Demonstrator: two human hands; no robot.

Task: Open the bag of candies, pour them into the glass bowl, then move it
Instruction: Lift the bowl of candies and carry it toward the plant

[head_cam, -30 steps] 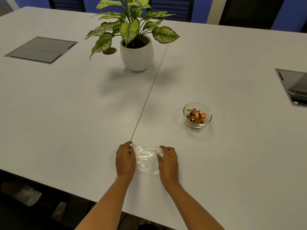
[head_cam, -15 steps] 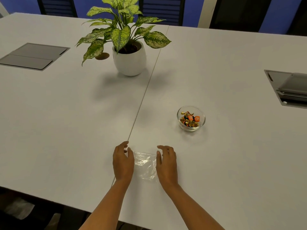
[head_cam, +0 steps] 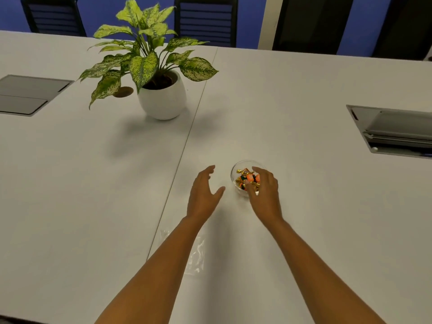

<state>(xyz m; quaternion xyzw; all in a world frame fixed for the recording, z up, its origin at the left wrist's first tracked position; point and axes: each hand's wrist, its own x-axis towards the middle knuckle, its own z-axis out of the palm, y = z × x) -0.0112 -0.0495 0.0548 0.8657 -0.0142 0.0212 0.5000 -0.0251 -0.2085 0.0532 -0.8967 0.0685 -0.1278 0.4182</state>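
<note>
The small glass bowl [head_cam: 234,175] stands on the white table [head_cam: 304,94] just right of its centre seam, filled with orange and gold wrapped candies [head_cam: 245,177]. My right hand [head_cam: 265,191] curves over the bowl's near right side, thumb in front of the wall and fingers spread above the rim; a firm grip does not show. My left hand [head_cam: 203,192] hovers open a little left of the bowl, apart from it. The clear plastic bag [head_cam: 196,256] lies flat and empty near the front edge, partly under my left forearm.
A potted plant in a white pot [head_cam: 162,99] stands at the back left of the seam. Grey cable hatches are set into the table at the left [head_cam: 28,94] and right [head_cam: 392,130]. Dark chairs [head_cam: 205,22] line the far edge.
Both hands have let go of the bag and moved forward to the bowl. The bag stays flat near the front edge. The camera has tilted and come closer.
</note>
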